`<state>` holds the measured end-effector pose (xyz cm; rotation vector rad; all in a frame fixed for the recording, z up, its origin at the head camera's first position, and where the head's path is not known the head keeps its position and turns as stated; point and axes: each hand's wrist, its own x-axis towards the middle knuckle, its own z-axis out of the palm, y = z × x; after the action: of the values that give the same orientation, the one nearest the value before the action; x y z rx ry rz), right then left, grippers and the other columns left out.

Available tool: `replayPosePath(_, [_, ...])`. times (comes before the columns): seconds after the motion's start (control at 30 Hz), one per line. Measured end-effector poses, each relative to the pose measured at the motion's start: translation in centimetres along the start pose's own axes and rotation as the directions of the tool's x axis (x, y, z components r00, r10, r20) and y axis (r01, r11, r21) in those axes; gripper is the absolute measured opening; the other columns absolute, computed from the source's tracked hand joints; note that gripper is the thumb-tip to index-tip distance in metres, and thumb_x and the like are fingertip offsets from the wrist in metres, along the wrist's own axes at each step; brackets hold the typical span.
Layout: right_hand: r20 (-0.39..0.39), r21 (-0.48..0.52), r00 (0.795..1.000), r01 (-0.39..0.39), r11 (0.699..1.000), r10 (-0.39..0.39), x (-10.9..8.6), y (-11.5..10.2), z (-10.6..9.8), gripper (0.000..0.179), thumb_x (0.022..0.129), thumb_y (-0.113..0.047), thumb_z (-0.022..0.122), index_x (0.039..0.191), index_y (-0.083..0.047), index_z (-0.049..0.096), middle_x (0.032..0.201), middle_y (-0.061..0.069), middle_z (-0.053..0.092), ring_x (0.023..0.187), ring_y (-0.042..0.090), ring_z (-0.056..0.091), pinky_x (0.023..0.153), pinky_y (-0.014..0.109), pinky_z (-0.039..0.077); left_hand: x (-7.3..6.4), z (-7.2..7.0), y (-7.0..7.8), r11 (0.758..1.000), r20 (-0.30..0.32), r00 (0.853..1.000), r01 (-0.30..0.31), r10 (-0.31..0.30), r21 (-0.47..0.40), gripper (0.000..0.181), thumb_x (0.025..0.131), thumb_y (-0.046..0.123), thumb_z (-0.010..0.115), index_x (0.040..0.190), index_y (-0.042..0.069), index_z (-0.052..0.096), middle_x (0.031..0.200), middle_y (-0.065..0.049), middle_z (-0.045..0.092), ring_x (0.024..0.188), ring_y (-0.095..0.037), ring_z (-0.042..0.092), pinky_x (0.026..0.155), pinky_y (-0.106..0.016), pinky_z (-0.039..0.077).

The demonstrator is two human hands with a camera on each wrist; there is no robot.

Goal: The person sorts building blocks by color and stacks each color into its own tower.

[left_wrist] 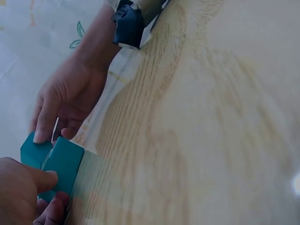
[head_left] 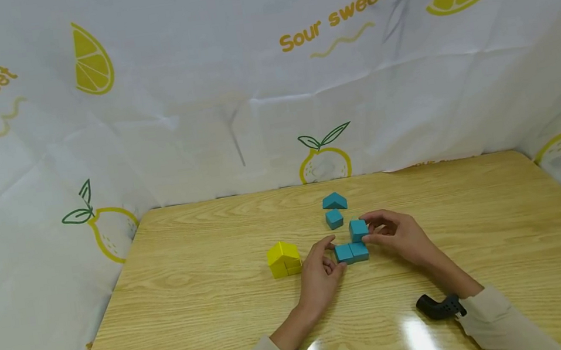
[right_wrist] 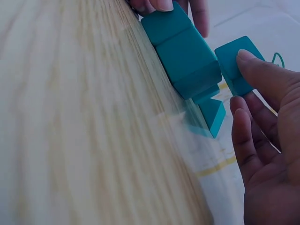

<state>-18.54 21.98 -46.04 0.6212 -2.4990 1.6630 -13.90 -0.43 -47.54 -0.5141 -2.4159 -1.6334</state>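
Observation:
Two blue blocks lie side by side on the table, a left block [head_left: 343, 254] and a right block [head_left: 359, 251]. My left hand [head_left: 319, 276] pinches the left one, thumb at its near side and a finger at its far side. Between thumb and fingertips, my right hand [head_left: 403, 237] holds a blue cube [head_left: 358, 230] just over the back of the right block. In the right wrist view the held cube [right_wrist: 239, 65] is tilted and a narrow gap separates it from the block pair [right_wrist: 187, 56].
Behind the hands stand another blue cube [head_left: 334, 219] and, farther back, a blue roof-shaped block [head_left: 334, 201]. A small yellow block house [head_left: 283, 259] stands left of my left hand. The wooden table [head_left: 199, 327] meets a lemon-printed cloth [head_left: 202, 144] at its back edge.

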Motion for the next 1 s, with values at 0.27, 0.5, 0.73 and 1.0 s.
replayPosePath(0.27, [0.023,0.0,0.999,0.028,1.0,-0.028,-0.3,-3.7,0.4,0.034,0.085,-0.002,0.072,0.117,0.002,0.062,0.102,0.013,0.062,0.088,0.031,0.057,0.071,0.028,0.049,0.0,0.0,0.0,1.0,-0.004,1.0,-0.012,0.012,-0.008,0.057,0.084,-0.001,0.072,0.135,0.005,0.048,0.113,-0.01,0.058,0.065,-0.003,0.05,0.058,-0.02,0.046])
replayPosePath(0.5, [0.045,0.001,0.999,0.013,1.0,-0.013,-0.4,-5.0,1.0,0.033,0.083,-0.004,0.074,0.114,-0.001,0.064,0.105,0.011,0.063,0.094,0.04,0.055,0.077,0.039,0.047,-0.1,-0.1,0.0,0.999,-0.006,1.0,-0.021,0.021,-0.025,0.055,0.086,0.0,0.07,0.136,0.006,0.047,0.113,-0.01,0.059,0.065,-0.004,0.052,0.058,-0.021,0.047])
replayPosePath(0.73, [0.056,-0.02,0.998,0.022,1.0,-0.021,-0.5,-5.1,1.6,0.034,0.082,-0.006,0.076,0.114,-0.003,0.065,0.109,0.01,0.064,0.094,0.037,0.055,0.082,0.046,0.045,-0.1,-0.2,0.0,0.999,0.002,0.999,-0.04,0.04,-0.028,0.055,0.087,-0.001,0.068,0.137,0.006,0.047,0.114,-0.009,0.058,0.064,-0.005,0.051,0.058,-0.02,0.046])
replayPosePath(1.0, [0.086,-0.003,0.996,0.01,1.0,-0.009,-0.4,-5.4,2.1,0.035,0.081,-0.006,0.077,0.113,-0.003,0.065,0.108,0.009,0.063,0.095,0.037,0.053,0.083,0.05,0.043,-0.1,-0.3,0.0,0.999,0.009,1.0,-0.029,0.029,-0.032,0.056,0.087,0.0,0.068,0.138,0.008,0.046,0.116,-0.008,0.057,0.065,-0.008,0.051,0.058,-0.02,0.045])
